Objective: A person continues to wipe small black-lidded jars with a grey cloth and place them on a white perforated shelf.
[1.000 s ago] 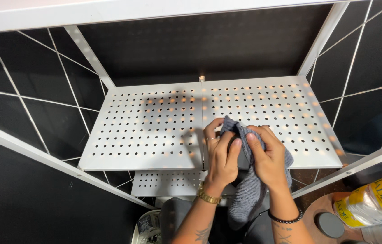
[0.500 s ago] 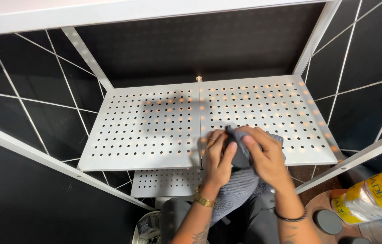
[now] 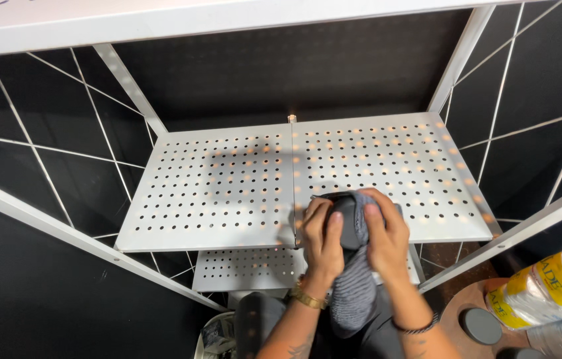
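The cloth (image 3: 354, 229) lies on the perforated shelf (image 3: 228, 193), at its front edge just right of the centre seam, its tail hanging below. A lower shelf (image 3: 248, 267) sits beneath the perforated shelf. The wrapped rolls (image 3: 550, 292) lie low and well to its right.

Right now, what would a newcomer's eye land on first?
Both hands, the left hand and the right hand, grip a grey cloth at the front edge of a white perforated shelf. At lower right sits a wrapped pack of paper rolls.
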